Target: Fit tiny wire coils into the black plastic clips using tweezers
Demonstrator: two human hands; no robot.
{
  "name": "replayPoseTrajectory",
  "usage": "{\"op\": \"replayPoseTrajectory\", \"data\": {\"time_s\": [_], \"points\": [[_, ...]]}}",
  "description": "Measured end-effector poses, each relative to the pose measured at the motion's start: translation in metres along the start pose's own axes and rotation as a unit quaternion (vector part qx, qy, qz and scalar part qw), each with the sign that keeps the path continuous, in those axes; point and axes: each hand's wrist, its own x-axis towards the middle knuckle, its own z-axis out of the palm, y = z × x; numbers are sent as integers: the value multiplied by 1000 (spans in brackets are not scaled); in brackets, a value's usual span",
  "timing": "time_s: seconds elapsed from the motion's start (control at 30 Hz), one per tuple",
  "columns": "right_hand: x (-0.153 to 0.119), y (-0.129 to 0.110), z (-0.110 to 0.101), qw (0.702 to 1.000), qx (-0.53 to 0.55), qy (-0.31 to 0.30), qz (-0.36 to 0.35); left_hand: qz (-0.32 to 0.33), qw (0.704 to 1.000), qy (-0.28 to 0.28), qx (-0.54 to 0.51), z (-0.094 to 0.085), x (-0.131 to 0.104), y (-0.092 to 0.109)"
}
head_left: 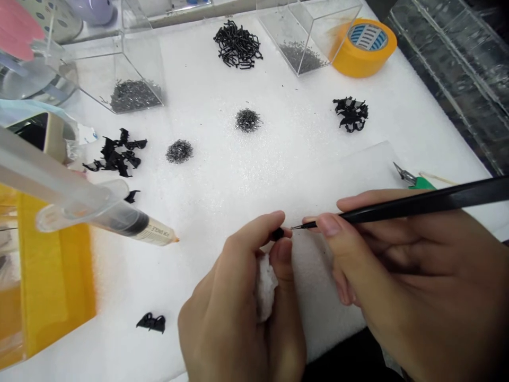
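Note:
My left hand [234,302] pinches a small black plastic part [277,234] between thumb and forefinger; most of the part is hidden by the fingers. A crumpled white wad [265,292] is tucked in the same hand. In my right hand [413,281] is a pair of black fine-pointed tweezers [421,203], its tip just right of the black part. Something tiny seems to be at the tip, too small to name. A syringe [139,223] with an orange tip points in from the left. One loose black part [151,322] lies left of my left hand.
Black part piles [119,154] [351,113] lie on the white mat [222,191], with small metal-piece heaps [180,152] [247,120] and black bent pieces [238,45]. Clear boxes [137,95] [302,55], orange tape [366,48], a yellow bin [58,286] and green-handled nippers [419,182] stand around.

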Motion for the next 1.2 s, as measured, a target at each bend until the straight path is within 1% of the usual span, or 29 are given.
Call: {"op": "replayPoseTrajectory", "data": {"time_s": [0.07,0.13,0.2,0.27,0.33,0.4,0.47,0.53,0.6,0.83,0.9,1.07,1.2], "points": [[0,-1,1,1000,6,5,8,14,1000,6,-14,1,0,-1],[0,-1,2,1000,18,8,16,13,999,3,-30,1,-1,-1],[1,1,2,997,75,-6,24,-2,999,1,-48,-1,-1,1],[2,4,0,983,178,-33,38,-34,998,14,-59,-3,-1,3],[6,5,-1,960,272,-55,35,-83,993,37,-77,-5,0,5],[9,3,0,947,310,-88,13,-119,985,40,-120,-6,1,6],[12,1,2,950,288,-120,-23,-126,978,14,-168,-8,2,5],[14,-1,5,958,249,-137,-44,-118,975,-12,-187,-10,3,3],[15,-1,6,963,228,-132,-61,-116,975,-27,-187,-12,5,0],[18,1,5,952,231,-168,-110,-104,976,-50,-186,-11,6,-4],[19,0,5,951,227,-172,-117,-100,977,-50,-181,-10,4,-2],[22,1,4,958,199,-173,-117,-96,981,-14,-170,-11,0,3],[24,0,6,949,227,-192,-103,-101,979,-11,-178,-8,1,5]]}}
